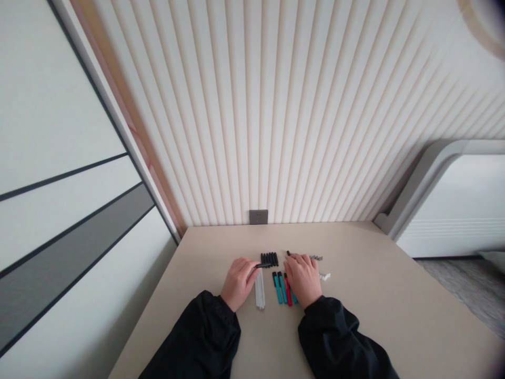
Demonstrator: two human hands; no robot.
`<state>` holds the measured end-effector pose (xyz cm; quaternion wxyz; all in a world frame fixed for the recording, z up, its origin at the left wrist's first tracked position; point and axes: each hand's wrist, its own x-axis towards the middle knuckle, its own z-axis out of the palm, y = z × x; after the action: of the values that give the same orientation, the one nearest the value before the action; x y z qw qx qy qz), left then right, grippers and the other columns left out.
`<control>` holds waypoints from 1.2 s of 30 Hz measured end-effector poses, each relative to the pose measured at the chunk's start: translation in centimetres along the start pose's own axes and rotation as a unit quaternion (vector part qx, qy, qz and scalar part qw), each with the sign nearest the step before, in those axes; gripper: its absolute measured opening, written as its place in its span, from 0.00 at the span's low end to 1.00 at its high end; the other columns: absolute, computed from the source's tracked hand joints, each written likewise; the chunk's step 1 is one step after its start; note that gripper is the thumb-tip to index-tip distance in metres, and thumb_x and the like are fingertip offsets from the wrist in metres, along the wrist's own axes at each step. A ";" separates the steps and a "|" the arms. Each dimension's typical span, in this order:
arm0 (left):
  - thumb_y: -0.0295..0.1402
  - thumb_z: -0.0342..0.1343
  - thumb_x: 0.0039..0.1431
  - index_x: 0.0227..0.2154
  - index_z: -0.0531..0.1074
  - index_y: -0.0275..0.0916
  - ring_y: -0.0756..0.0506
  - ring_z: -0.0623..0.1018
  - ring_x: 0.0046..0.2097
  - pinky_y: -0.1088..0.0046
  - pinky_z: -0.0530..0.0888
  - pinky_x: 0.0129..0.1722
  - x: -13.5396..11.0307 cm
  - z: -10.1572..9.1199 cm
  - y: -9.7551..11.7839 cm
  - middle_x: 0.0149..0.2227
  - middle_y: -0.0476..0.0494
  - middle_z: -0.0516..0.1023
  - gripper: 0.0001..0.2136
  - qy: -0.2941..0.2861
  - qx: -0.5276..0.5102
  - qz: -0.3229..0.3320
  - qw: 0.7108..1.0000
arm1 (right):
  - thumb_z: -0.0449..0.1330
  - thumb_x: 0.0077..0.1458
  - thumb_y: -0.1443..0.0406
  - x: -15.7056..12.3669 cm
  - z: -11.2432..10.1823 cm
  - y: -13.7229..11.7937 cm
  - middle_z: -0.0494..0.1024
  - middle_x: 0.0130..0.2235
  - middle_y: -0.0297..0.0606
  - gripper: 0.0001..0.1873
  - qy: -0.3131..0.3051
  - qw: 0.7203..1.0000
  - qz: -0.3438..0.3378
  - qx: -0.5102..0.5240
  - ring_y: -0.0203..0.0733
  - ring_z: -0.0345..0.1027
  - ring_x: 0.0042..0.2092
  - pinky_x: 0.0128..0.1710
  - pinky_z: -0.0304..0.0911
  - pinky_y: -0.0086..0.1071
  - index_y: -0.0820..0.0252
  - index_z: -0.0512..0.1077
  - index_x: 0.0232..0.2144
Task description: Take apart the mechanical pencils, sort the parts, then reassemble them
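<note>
Pens [281, 287] and caps [269, 258] crowd the table [379, 316] middle; sides open.

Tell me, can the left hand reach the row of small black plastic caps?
Probably yes: the row of black caps sits right by the left hand, nothing between, though it pinches one black piece.

Your right hand [303, 279], just below the middle of the frame, lies over some of the coloured pens [281, 288], so the red one and a teal one show only at its left edge. You cannot tell whether its fingers grip anything underneath. Your left hand [239, 281] hides one end of the black piece [262, 266] pinched at its fingertips, and that piece is too small to identify. The pale bits [324, 276] and grey bits [316, 258] right of the right hand are too tiny to name. Both sleeves [205, 337] are cut off by the bottom edge. The upper right corner is blurred.
</note>
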<state>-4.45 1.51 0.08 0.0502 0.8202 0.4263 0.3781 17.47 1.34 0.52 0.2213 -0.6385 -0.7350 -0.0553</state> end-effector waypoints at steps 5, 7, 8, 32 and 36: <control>0.33 0.48 0.66 0.42 0.71 0.39 0.44 0.74 0.40 0.63 0.71 0.42 0.0 0.0 0.0 0.36 0.42 0.75 0.08 0.008 0.000 -0.003 1.000 | 0.51 0.63 0.66 -0.2 -0.2 -0.8 0.79 0.40 0.39 0.12 -0.019 1.000 -0.008 0.015 0.45 0.65 0.45 0.45 0.49 0.39 0.54 0.75 0.38; 0.34 0.48 0.66 0.42 0.71 0.40 0.44 0.74 0.39 0.64 0.71 0.42 0.1 0.0 0.0 0.36 0.42 0.75 0.08 0.010 0.001 -0.004 1.000 | 0.50 0.63 0.66 -0.2 -0.2 -1.0 0.78 0.41 0.38 0.12 -0.018 1.000 -0.013 0.022 0.45 0.65 0.47 0.47 0.49 0.39 0.53 0.75 0.38; 0.34 0.48 0.66 0.42 0.71 0.40 0.44 0.74 0.39 0.64 0.71 0.42 0.1 -0.1 0.0 0.36 0.42 0.75 0.08 0.011 0.003 -0.005 1.000 | 0.50 0.63 0.66 -0.3 -0.1 -1.0 0.78 0.42 0.38 0.12 -0.015 1.000 -0.013 0.022 0.45 0.65 0.48 0.48 0.48 0.40 0.53 0.74 0.39; 0.32 0.49 0.65 0.42 0.70 0.40 0.44 0.74 0.40 0.64 0.71 0.43 0.2 0.0 0.1 0.37 0.43 0.75 0.07 0.013 0.002 -0.020 1.000 | 0.52 0.57 0.73 0.1 0.9 0.2 0.72 0.53 0.47 0.17 0.004 0.999 0.023 -0.038 0.53 0.58 0.57 0.60 0.38 0.53 0.57 0.74 0.45; 0.31 0.49 0.65 0.42 0.70 0.40 0.44 0.74 0.41 0.64 0.71 0.43 0.2 0.0 0.1 0.38 0.43 0.75 0.07 0.010 0.003 -0.016 1.000 | 0.53 0.55 0.73 0.7 1.3 0.3 0.68 0.57 0.49 0.17 -0.019 0.996 0.043 -0.080 0.56 0.55 0.59 0.60 0.35 0.54 0.58 0.75 0.44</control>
<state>-4.28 1.61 0.25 0.0495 0.8098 0.4408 0.3839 17.37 2.48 -0.41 0.1575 -0.6859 -0.7044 -0.0926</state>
